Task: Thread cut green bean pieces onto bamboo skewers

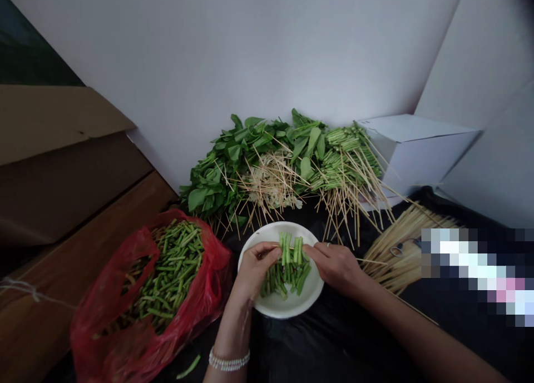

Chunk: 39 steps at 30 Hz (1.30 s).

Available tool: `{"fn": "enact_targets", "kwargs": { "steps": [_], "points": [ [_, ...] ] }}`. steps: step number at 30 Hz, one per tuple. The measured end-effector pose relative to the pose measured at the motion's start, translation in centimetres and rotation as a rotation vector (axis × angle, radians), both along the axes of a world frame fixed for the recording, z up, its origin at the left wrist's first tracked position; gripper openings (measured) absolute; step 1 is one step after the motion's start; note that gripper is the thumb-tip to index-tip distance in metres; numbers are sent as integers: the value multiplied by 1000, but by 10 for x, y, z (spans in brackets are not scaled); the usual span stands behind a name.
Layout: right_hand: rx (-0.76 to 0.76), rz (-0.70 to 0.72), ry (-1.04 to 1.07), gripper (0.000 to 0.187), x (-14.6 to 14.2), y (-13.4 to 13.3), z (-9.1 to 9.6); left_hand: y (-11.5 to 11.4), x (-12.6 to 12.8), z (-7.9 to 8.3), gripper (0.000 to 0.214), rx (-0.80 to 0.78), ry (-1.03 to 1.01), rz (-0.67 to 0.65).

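Note:
Over a white bowl (287,313), a row of cut green stem pieces (286,249) is threaded crosswise on a thin wooden skewer (270,244). My left hand (259,263) pinches the skewer's left end beside the stems. At the other side of the row, my right hand (337,263) is closed, fingertips against the rightmost stems; its grip hides most of the skewer there. More loose stem pieces (273,283) lie in the bowl beneath. To the left, a red plastic bag (217,260) gapes open, full of cut green stems (177,266).
Behind the bowl lie leafy greens (208,177), pale skewered pieces (271,174) and finished green-stem skewers (346,155), sticks jutting forward. Bare skewers (392,249) with scissors (396,250) lie at right. A white box (421,149) and cardboard (62,177) flank the area.

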State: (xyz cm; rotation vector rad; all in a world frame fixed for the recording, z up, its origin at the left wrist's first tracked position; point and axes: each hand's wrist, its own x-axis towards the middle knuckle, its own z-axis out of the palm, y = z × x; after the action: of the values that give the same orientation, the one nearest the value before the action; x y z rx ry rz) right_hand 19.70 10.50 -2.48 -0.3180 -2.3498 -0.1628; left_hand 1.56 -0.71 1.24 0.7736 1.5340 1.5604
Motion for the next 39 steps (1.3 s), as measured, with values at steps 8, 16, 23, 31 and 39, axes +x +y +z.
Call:
{"fn": "enact_targets", "kwargs": {
  "steps": [8,16,23,31,39],
  "points": [
    [4,-30,29,22,1,-1,3,-13,-4,-3,14,-262,887,-100],
    [-15,-45,56,24,1,2,2,-3,37,-5,13,-321,1020,-312],
    [-5,-52,51,27,0,2,3,3,48,-4,10,-424,1265,-242],
    [-15,-39,62,27,1,1,4,5,51,0,11,-519,1283,-299],
    [-16,-57,64,27,1,2,4,4,54,-4,18,-487,1321,-301]
  ]
}}
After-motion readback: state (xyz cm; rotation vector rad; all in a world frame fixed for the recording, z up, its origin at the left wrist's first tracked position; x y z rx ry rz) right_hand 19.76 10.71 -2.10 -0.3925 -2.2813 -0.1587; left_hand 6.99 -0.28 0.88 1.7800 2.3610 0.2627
